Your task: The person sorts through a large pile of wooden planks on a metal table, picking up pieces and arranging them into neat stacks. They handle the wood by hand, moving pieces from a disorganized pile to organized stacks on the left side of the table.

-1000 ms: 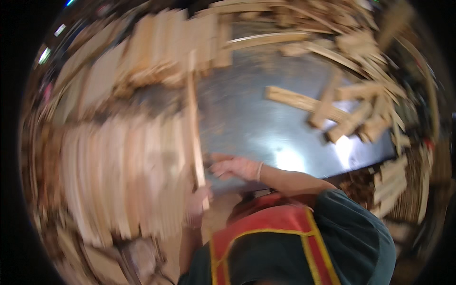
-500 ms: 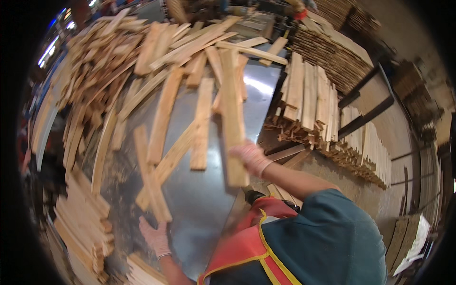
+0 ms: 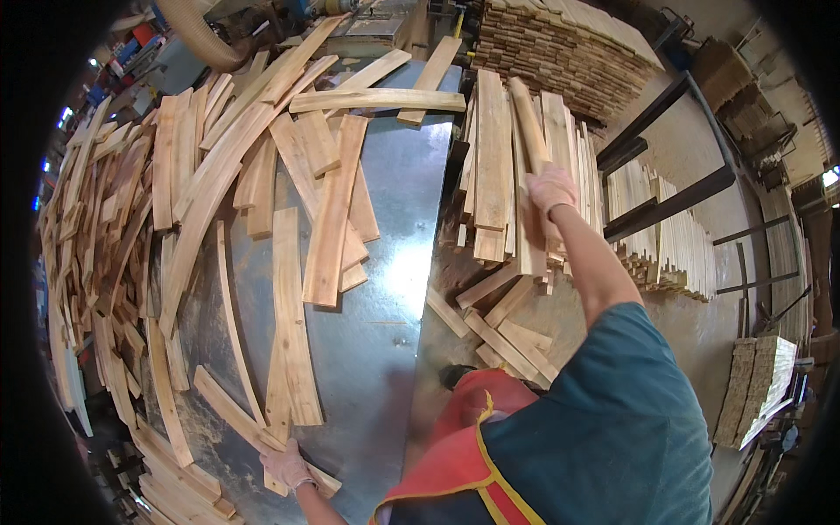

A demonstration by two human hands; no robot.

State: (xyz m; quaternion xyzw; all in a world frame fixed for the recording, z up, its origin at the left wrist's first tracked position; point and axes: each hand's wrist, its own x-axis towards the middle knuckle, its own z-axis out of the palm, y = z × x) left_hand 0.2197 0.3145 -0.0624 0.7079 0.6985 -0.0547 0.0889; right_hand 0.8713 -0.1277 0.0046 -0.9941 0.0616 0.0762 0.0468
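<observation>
Out to the right, my right hand [image 3: 551, 187] in a pale glove is closed on a wooden board [image 3: 528, 122], whose length points away from me over a stack of similar boards [image 3: 493, 166]. At the near left of the metal table [image 3: 372, 350], my gloved left hand [image 3: 287, 465] grips another board [image 3: 226, 405] close to its near end. That board lies slantwise, and my fingers partly cover it. Beside it lie a thin strip [image 3: 234, 306] and a longer board [image 3: 296, 350].
A heap of loose boards [image 3: 114, 210] covers the table's left and far side. Dark metal bars [image 3: 674, 206] stick out beyond the stack on the right. Short offcuts [image 3: 507, 341] lie on the floor between table and stack. A ribbed hose [image 3: 197, 35] hangs at the far left.
My right hand has carried its board rightward from above the table to the stack. My left hand, open before, has taken hold of a board. The view has shifted too.
</observation>
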